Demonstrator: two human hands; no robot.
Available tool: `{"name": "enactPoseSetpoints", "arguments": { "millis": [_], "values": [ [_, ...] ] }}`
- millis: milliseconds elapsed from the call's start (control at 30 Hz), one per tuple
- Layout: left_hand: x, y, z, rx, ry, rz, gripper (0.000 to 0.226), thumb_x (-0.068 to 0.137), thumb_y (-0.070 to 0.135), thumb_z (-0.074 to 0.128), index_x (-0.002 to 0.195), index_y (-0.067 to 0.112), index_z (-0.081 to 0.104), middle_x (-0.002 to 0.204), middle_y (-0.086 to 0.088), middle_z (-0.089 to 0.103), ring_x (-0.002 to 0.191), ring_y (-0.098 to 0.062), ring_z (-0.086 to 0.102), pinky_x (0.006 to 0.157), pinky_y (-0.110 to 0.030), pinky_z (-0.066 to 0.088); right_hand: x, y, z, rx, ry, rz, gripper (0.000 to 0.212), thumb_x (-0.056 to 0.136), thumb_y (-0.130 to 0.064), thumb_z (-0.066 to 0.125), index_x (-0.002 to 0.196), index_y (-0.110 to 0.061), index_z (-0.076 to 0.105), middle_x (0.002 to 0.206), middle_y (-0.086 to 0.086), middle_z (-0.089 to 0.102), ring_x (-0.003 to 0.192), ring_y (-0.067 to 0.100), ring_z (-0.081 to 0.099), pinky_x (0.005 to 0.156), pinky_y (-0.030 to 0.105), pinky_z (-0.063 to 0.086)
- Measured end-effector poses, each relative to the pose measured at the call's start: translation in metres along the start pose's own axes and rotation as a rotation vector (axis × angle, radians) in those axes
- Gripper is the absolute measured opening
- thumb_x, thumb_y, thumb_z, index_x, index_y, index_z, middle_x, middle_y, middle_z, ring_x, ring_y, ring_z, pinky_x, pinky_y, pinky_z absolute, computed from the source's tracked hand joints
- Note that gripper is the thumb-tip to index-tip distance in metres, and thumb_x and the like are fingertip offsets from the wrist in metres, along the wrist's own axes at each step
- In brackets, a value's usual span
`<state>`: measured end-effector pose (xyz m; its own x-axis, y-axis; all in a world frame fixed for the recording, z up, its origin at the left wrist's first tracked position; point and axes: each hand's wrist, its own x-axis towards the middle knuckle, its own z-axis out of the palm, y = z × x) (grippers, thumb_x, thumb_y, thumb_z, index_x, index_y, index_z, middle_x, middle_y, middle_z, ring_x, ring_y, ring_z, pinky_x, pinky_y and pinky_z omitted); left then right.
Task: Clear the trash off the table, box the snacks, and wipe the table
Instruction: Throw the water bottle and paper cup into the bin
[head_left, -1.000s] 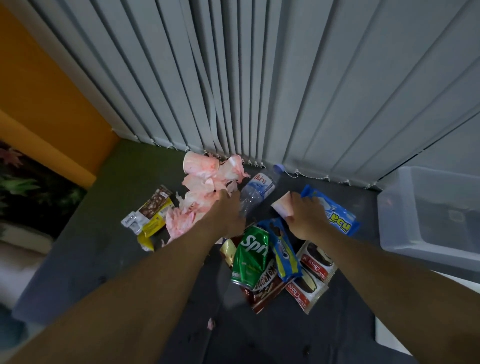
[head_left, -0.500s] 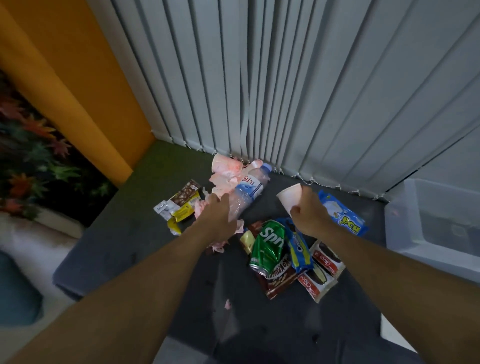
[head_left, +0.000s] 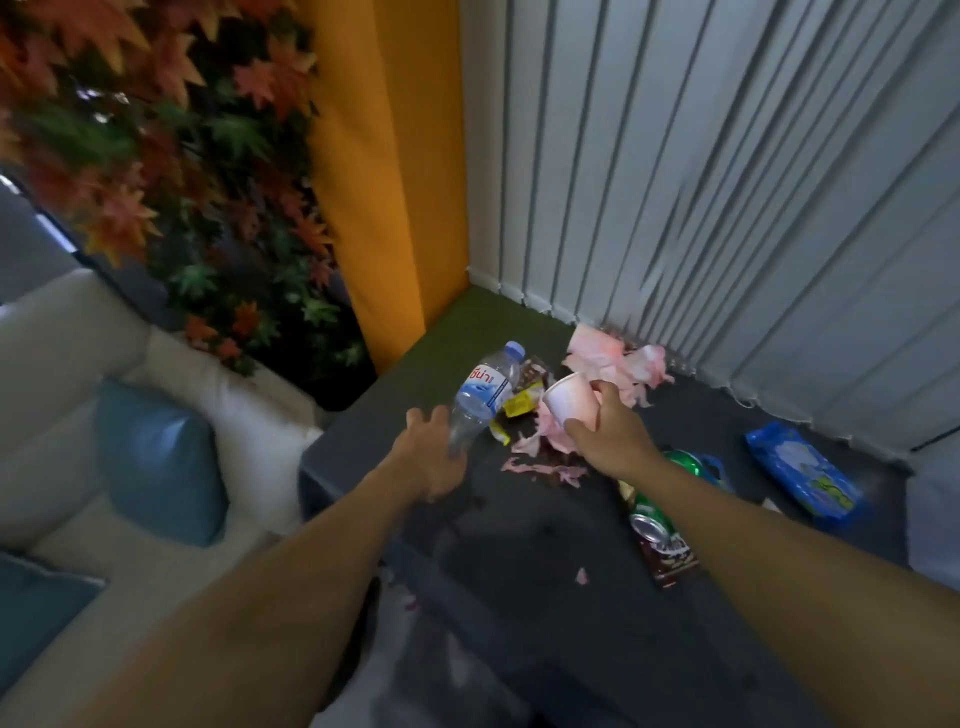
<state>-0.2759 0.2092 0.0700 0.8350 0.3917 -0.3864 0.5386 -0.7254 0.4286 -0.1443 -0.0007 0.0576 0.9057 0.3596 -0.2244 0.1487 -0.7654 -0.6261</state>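
Table w/ trash & snacks; both hands full.
L hand: fingers curled round base end of clear water bottle, blue cap pointing away, lifted over table's far-left corner. R hand: thumb & fingers pinch white paper cup, tipped on its side, mouth facing left, above pink tissue scraps. Bigger pink tissue heap behind, by the blinds. Yellow wrapper betw. bottle & cup. Green can lying down under R forearm, on brown snack pack. Blue snack pack far right, apart. Off table, left: pale sofa w/ blue cushion.
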Motion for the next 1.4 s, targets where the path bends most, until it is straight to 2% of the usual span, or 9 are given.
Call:
{"name": "enactPoseSetpoints", "arguments": {
  "millis": [233,400,567,667,800,933,1033,1233,1400],
  "values": [
    [-0.046,-0.107,-0.026,-0.114,0.118,-0.148,0.051,0.091,0.036,0.06,0.13,0.011,0.039,0.131,-0.02,0.049,0.12,-0.042,0.052,0.098,-0.046,0.044,-0.027,-0.086,0.074,0.042,-0.051,-0.138,0.059,0.084,-0.034,0.062,0.137,-0.021,0.038,0.122,0.007,0.059,0.1,0.028,0.061,0.082,0.043,0.054],
    [-0.08,-0.174,-0.03,-0.237,0.187,-0.239,0.057,0.088,0.026,0.064,0.136,0.008,0.038,0.126,-0.023,0.052,0.115,-0.045,0.053,0.095,-0.042,0.043,-0.039,-0.133,0.131,0.027,-0.125,-0.248,0.059,0.084,-0.034,0.065,0.136,-0.019,0.042,0.126,0.006,0.057,0.105,0.027,0.059,0.082,0.038,0.049],
    [-0.11,-0.236,-0.024,-0.279,0.201,-0.368,0.058,0.085,0.032,0.066,0.131,0.009,0.04,0.126,-0.018,0.053,0.111,-0.042,0.057,0.093,-0.043,0.046,-0.046,-0.169,0.189,-0.014,-0.23,-0.307,0.06,0.087,-0.03,0.067,0.14,-0.016,0.041,0.129,0.008,0.057,0.111,0.029,0.058,0.079,0.03,0.039],
    [-0.122,-0.267,-0.016,-0.348,0.239,-0.473,0.056,0.087,0.035,0.065,0.13,0.008,0.041,0.127,-0.019,0.053,0.113,-0.042,0.056,0.096,-0.045,0.046,-0.046,-0.187,0.228,-0.052,-0.306,-0.338,0.061,0.087,-0.029,0.067,0.141,-0.016,0.041,0.13,0.009,0.057,0.116,0.031,0.057,0.083,0.03,0.04],
    [-0.129,-0.303,0.004,-0.457,0.234,-0.637,0.046,0.086,0.034,0.063,0.119,0.011,0.042,0.121,-0.017,0.054,0.11,-0.042,0.056,0.092,-0.044,0.046,-0.046,-0.203,0.282,-0.097,-0.452,-0.349,0.062,0.089,-0.027,0.066,0.143,-0.016,0.038,0.137,0.011,0.051,0.12,0.031,0.053,0.091,0.033,0.041],
    [-0.125,-0.336,0.04,-0.518,0.164,-0.741,0.045,0.087,0.04,0.061,0.118,0.015,0.04,0.118,-0.013,0.058,0.101,-0.035,0.058,0.08,-0.038,0.043,-0.044,-0.198,0.338,-0.187,-0.552,-0.356,0.063,0.086,-0.03,0.067,0.141,-0.016,0.041,0.136,0.013,0.053,0.12,0.032,0.053,0.095,0.035,0.042],
    [-0.112,-0.361,0.074,-0.594,0.115,-0.826,0.04,0.087,0.041,0.06,0.107,0.016,0.037,0.107,-0.011,0.06,0.09,-0.031,0.058,0.075,-0.039,0.046,-0.04,-0.183,0.386,-0.252,-0.66,-0.316,0.065,0.085,-0.033,0.066,0.142,-0.018,0.038,0.137,0.013,0.051,0.121,0.033,0.052,0.096,0.036,0.042],
    [-0.089,-0.398,0.133,-0.615,0.073,-0.926,0.038,0.09,0.041,0.058,0.104,0.013,0.036,0.109,-0.016,0.059,0.095,-0.036,0.056,0.075,-0.038,0.039,-0.034,-0.144,0.457,-0.38,-0.766,-0.268,0.061,0.084,-0.037,0.062,0.137,-0.02,0.037,0.133,0.013,0.052,0.119,0.036,0.052,0.099,0.048,0.043],
    [-0.062,-0.436,0.186,-0.617,0.067,-0.958,0.043,0.091,0.037,0.06,0.115,0.005,0.043,0.117,-0.02,0.06,0.105,-0.04,0.058,0.076,-0.036,0.039,-0.026,-0.106,0.517,-0.455,-0.815,-0.239,0.062,0.089,-0.032,0.062,0.143,-0.017,0.035,0.14,0.013,0.046,0.129,0.033,0.044,0.1,0.038,0.034]
  ]
}}
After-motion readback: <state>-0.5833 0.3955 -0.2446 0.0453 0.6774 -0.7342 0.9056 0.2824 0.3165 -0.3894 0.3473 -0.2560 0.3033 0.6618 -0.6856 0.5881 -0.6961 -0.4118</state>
